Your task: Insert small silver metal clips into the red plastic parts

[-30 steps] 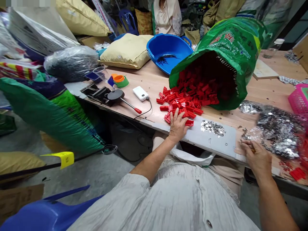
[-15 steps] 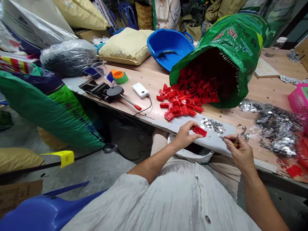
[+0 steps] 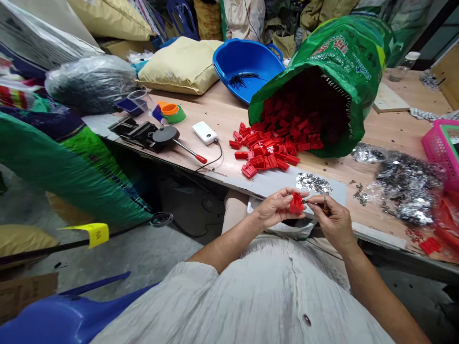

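Note:
My left hand (image 3: 275, 208) is closed around a red plastic part (image 3: 296, 204), turned so that one end faces right. My right hand (image 3: 333, 217) is close beside it, thumb and fingers pinching a small metal piece (image 3: 304, 201) at the part's edge. A slim tool with a brownish handle (image 3: 325, 206) is tucked in the same hand; its tip cannot be made out. Behind the hands, a pile of small shiny metal pieces (image 3: 313, 183) lies on a grey strip (image 3: 276, 184) along the table edge. Loose red parts (image 3: 265, 150) spill from a green sack (image 3: 339, 52).
A blue basin (image 3: 247, 59) holds thin black strands. Left on the table are a black lever tool (image 3: 158, 136) and a white power bank (image 3: 205, 132) with a cable. Bagged metal pieces (image 3: 409, 186) and a pink basket (image 3: 441, 148) stand right. An open white bag (image 3: 290, 229) hangs below the edge.
My right hand has moved left from beside the metal pile to the red part. My left hand has turned the red part so its end shows. The view has shifted slightly.

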Motion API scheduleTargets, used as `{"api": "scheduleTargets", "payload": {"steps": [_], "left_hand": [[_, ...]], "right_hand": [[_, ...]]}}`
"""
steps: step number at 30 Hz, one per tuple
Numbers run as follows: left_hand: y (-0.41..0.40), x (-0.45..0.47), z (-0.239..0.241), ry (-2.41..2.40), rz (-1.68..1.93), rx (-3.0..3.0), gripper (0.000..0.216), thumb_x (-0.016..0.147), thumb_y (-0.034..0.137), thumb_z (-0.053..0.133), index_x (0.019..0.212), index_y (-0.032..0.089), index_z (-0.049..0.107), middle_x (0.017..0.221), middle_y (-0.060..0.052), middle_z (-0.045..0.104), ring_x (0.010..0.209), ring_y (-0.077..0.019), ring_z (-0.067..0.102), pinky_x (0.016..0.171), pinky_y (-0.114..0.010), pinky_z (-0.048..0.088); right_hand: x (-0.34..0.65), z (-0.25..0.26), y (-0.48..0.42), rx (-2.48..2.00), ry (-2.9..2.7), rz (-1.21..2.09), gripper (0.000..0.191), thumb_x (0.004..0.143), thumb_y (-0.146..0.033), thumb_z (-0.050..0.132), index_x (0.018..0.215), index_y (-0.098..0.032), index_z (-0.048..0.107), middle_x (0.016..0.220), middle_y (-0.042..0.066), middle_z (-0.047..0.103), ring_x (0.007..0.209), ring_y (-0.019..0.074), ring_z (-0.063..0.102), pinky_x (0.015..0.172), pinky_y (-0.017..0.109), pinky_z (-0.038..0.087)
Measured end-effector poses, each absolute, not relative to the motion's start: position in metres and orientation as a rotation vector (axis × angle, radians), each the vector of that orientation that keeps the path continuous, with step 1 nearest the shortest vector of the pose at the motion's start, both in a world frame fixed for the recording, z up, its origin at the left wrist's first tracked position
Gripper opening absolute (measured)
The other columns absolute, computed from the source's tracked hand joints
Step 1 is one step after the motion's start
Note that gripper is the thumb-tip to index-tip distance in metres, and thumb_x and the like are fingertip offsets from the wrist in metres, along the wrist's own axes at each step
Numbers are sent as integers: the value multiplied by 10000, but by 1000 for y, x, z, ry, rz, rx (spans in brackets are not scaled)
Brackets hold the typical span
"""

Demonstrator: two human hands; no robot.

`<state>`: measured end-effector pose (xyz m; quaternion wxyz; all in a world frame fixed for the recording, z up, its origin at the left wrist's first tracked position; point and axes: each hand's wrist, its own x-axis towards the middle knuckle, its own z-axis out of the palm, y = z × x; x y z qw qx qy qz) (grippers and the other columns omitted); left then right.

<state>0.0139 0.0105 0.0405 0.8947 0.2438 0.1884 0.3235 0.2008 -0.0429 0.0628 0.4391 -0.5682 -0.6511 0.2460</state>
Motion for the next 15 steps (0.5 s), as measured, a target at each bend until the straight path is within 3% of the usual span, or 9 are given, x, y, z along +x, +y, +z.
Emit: {"api": "scheduleTargets", "payload": {"steps": [6,15], "left_hand": [[8,19,36,477,681,409,267,831,244,710,1056,108,660,926,-70,658,773,-136,664,691,-221,571],[4,20,33,527,678,463,281,839,281,700,1062,130,622,876,-56,662,699,-137,682,647,-239,566]], "right_hand": [[201,61,-39,-1320,-1694,477,67,927,-227,596,928,-229,662,892,28,685,740,139,612,655,272,472],[204,55,-37,-1202,-1880,452,146,923,-148,579,1006,-240,655,911,36,693,846,173,653,745,315,518]]}}
